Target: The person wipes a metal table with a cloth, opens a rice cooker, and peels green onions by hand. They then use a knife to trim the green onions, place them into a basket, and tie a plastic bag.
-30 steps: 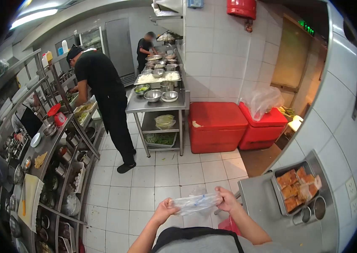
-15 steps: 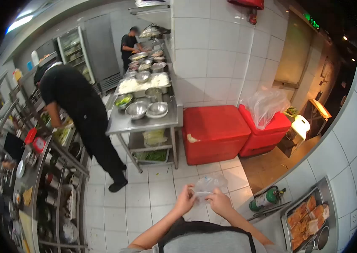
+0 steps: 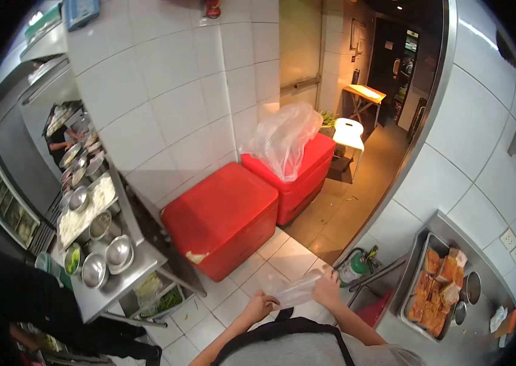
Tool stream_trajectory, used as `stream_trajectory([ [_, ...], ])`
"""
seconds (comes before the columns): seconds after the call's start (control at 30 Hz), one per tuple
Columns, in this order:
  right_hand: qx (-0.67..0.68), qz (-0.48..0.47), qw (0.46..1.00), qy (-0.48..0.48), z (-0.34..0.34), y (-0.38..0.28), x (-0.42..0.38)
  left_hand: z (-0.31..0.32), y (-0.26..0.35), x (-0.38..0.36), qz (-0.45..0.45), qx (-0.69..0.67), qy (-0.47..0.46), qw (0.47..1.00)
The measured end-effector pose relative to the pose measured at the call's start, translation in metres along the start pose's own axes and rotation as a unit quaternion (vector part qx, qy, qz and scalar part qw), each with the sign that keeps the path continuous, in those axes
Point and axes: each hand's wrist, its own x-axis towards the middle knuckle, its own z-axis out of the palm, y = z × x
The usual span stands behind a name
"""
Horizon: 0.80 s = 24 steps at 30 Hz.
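A clear plastic bag (image 3: 295, 291) is stretched between my two hands, in front of my body and above the tiled floor. My left hand (image 3: 260, 307) pinches its left end, the fingers curled closed. At the other end, a little higher, my right hand (image 3: 327, 287) grips the bag with closed fingers. Just beyond my right hand stands a green fire extinguisher (image 3: 354, 268). To the right, a metal tray (image 3: 405, 310) of browned meat slabs (image 3: 433, 299) rests on a steel counter.
Two red cool boxes (image 3: 221, 210) stand ahead against the tiled wall, a large clear bag (image 3: 285, 137) on the farther one. Left is a steel table (image 3: 142, 259) with metal bowls (image 3: 94, 270). A person in black (image 3: 26, 299) is at far left. A doorway opens ahead right.
My view has swung right, bringing the meat tray and doorway further in. My hands have moved apart, pulling the bag out lengthwise between them.
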Motion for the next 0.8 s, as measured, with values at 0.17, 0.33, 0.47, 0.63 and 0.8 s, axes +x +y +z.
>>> stream_trajectory([
  [0.17, 0.069, -0.088, 0.983, -0.144, -0.016, -0.016, 0.088, -0.006, -0.075, 0.088, -0.123, 0.129, 0.128, 0.976],
  [0.33, 0.115, -0.116, 0.969, -0.187, -0.011, 0.005, 0.194, -0.042, -0.075, 0.157, -0.175, 0.052, 0.018, 0.983],
  [0.47, 0.199, -0.196, 0.932, -0.230, 0.018, 0.045, 0.266, -0.062, -0.104, 0.218, -0.166, 0.069, 0.002, 0.984],
  [0.63, 0.207, -0.096, 0.960, -0.163, 0.063, 0.141, 0.312, -0.112, -0.145, 0.319, -0.051, 0.073, 0.117, 0.989],
  [0.8, 0.094, 0.097, 0.958, -0.254, 0.056, 0.208, 0.332, -0.194, -0.112, 0.489, 0.128, 0.045, 0.288, 0.948],
])
